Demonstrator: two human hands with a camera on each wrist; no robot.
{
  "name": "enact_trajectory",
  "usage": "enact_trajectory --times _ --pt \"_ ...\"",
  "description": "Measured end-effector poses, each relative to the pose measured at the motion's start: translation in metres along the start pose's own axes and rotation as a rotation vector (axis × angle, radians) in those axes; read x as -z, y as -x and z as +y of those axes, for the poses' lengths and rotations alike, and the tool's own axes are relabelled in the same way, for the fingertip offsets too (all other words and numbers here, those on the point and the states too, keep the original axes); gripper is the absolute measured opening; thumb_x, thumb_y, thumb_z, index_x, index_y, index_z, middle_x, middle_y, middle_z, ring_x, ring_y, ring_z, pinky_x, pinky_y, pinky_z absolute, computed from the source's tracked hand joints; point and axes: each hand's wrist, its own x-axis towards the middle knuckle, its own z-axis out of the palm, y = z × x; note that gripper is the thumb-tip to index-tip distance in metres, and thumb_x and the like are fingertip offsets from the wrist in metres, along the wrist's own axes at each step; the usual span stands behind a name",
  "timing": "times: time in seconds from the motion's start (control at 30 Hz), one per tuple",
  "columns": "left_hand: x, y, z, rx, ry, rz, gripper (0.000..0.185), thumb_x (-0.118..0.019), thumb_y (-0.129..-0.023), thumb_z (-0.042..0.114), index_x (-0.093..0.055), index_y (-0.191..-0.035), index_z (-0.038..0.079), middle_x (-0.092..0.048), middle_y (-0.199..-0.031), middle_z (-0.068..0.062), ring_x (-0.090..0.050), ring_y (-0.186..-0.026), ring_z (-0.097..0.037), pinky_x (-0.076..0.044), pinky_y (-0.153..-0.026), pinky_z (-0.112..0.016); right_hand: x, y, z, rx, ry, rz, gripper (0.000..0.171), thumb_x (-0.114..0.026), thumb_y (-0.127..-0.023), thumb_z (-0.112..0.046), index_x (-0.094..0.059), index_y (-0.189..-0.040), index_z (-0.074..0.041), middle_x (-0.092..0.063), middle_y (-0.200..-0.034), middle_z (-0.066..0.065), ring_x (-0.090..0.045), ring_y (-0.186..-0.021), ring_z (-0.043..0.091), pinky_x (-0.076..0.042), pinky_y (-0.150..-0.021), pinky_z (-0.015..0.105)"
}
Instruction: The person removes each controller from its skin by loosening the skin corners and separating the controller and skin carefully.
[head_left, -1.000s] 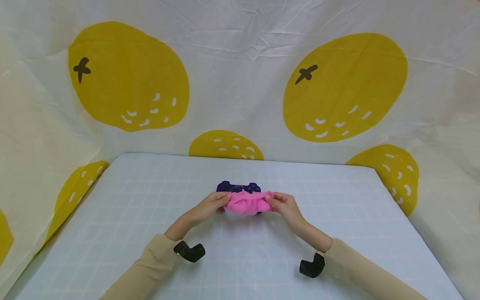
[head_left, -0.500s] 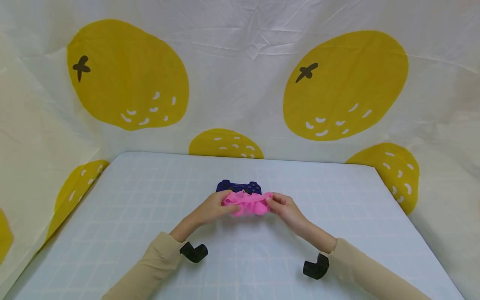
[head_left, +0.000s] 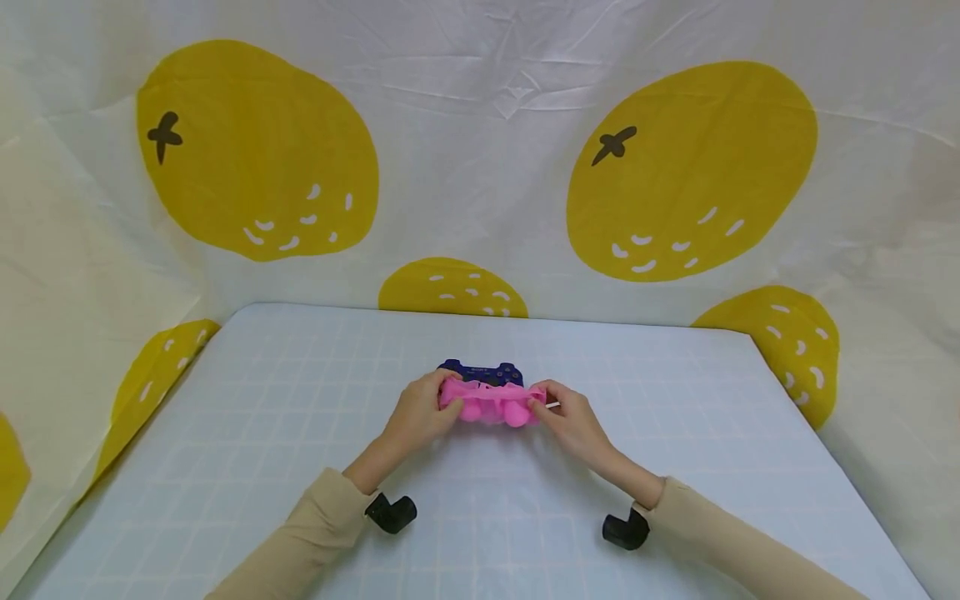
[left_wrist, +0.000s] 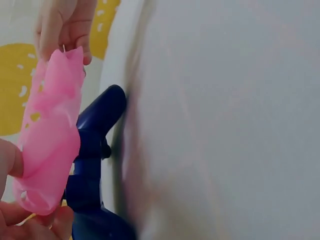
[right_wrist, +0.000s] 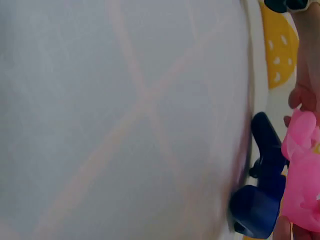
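Note:
A soft pink silicone controller cover (head_left: 491, 408) with cut-out holes hangs between both hands, just above the table. My left hand (head_left: 418, 410) grips its left end, thumb in front and fingers behind. At the other end, the thumb and fingers of my right hand (head_left: 576, 423) pinch the edge. A thin white sliver shows by the right fingertips; what it is I cannot tell. Behind the cover a dark blue game controller (head_left: 480, 372) lies on the table, its lower part hidden in the head view. Both wrist views show the controller (left_wrist: 89, 165) apart from my fingers, close beside the cover (right_wrist: 302, 182).
The table (head_left: 300, 350) has a pale blue gridded cover. A white curtain (head_left: 472, 167) with yellow fruit prints rises behind it and along the sides. A black wrist camera (head_left: 392, 512) sits on the left wrist, another black camera (head_left: 626, 529) on the right.
My left hand has shifted its grip on the cover, its thumb now in front and the hand slightly higher. The cover's left end has been spread and raised. The controller stays put.

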Motion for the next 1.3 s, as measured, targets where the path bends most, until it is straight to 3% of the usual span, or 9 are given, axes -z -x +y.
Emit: enact_trajectory --times 0.13,0.23,0.33,0.5,0.67,0.77,0.9,1.1,1.3 --pt "-0.001 0.000 0.002 -0.022 -0.065 0.057 0.044 -0.066 -0.083 0.017 -0.060 -0.123 0.000 -0.063 -0.096 -0.013 -0.050 -0.073 -0.017 -0.044 -0.062 -0.026 -0.001 -0.003 0.002 0.023 0.032 0.032 0.014 -0.064 -0.092 -0.012 -0.064 -0.104 -0.005 -0.064 -0.092 0.009 -0.059 -0.079 0.016 -0.052 -0.068 0.017" --pt "-0.001 0.000 0.002 -0.010 -0.053 0.110 0.051 -0.068 -0.083 0.017 -0.057 -0.128 -0.002 -0.065 -0.097 -0.012 -0.056 -0.079 -0.019 -0.052 -0.070 -0.030 0.001 -0.005 0.003 0.067 0.092 0.075 0.015 -0.066 -0.090 -0.012 -0.064 -0.103 -0.006 -0.065 -0.092 0.007 -0.061 -0.080 0.016 -0.052 -0.069 0.018" --pt "-0.001 0.000 0.001 -0.015 -0.038 0.180 0.046 -0.071 -0.082 0.017 -0.062 -0.123 -0.001 -0.068 -0.096 -0.010 -0.059 -0.087 -0.021 -0.054 -0.079 -0.034 0.002 -0.009 0.005 0.102 0.136 0.105 0.015 -0.067 -0.088 -0.012 -0.065 -0.102 -0.006 -0.067 -0.090 0.006 -0.061 -0.080 0.015 -0.053 -0.069 0.020" --pt "-0.002 0.001 0.001 -0.078 -0.037 0.254 0.030 -0.072 -0.079 0.014 -0.072 -0.106 0.000 -0.064 -0.087 -0.012 -0.057 -0.081 -0.022 -0.048 -0.068 -0.031 0.002 -0.017 0.012 0.088 0.095 0.072 0.014 -0.065 -0.090 -0.013 -0.066 -0.102 -0.005 -0.070 -0.086 0.007 -0.063 -0.079 0.015 -0.053 -0.069 0.019" --pt "-0.003 0.001 0.001 -0.105 0.018 0.248 0.018 -0.068 -0.082 0.010 -0.075 -0.094 0.000 -0.061 -0.074 -0.008 -0.049 -0.071 -0.016 -0.041 -0.061 -0.024 0.000 -0.020 0.013 0.024 0.014 0.014 0.017 -0.059 -0.094 -0.012 -0.064 -0.107 -0.003 -0.071 -0.095 0.011 -0.065 -0.085 0.016 -0.052 -0.072 0.019" --pt "-0.002 0.001 -0.003 -0.097 0.100 0.198 0.013 -0.065 -0.086 0.007 -0.074 -0.093 0.001 -0.059 -0.074 -0.006 -0.047 -0.071 -0.014 -0.041 -0.062 -0.022 0.001 -0.020 0.007 -0.003 -0.067 -0.027 0.020 -0.055 -0.096 -0.009 -0.060 -0.112 0.002 -0.069 -0.101 0.018 -0.065 -0.085 0.016 -0.056 -0.075 0.022" --pt "0.003 0.001 -0.010 -0.060 0.231 0.045 0.017 -0.059 -0.094 0.009 -0.072 -0.101 0.002 -0.061 -0.094 -0.008 -0.052 -0.086 -0.017 -0.047 -0.073 -0.024 0.005 -0.021 0.001 -0.049 -0.228 -0.105 0.024 -0.049 -0.098 -0.003 -0.053 -0.117 0.011 -0.066 -0.105 0.022 -0.063 -0.082 0.010 -0.058 -0.077 0.026" --pt "0.011 0.000 -0.024 -0.038 0.343 -0.216 0.026 -0.051 -0.100 0.017 -0.068 -0.112 0.002 -0.054 -0.118 -0.013 -0.048 -0.113 -0.026 -0.043 -0.091 -0.034 0.009 -0.022 0.002 -0.120 -0.472 -0.287 0.032 -0.040 -0.100 -0.001 -0.042 -0.125 0.019 -0.062 -0.098 -0.001 -0.059 -0.084 0.001 -0.054 -0.080 0.017" --pt "0.021 -0.004 -0.036 -0.053 0.439 -0.427 0.029 -0.047 -0.101 0.020 -0.065 -0.115 0.001 -0.051 -0.107 -0.008 -0.045 -0.097 -0.020 -0.042 -0.079 -0.028 0.016 -0.020 0.011 -0.055 -0.544 -0.473 0.032 -0.041 -0.103 -0.011 -0.047 -0.122 0.013 -0.061 -0.096 -0.008 -0.057 -0.087 0.003 -0.051 -0.083 0.017"
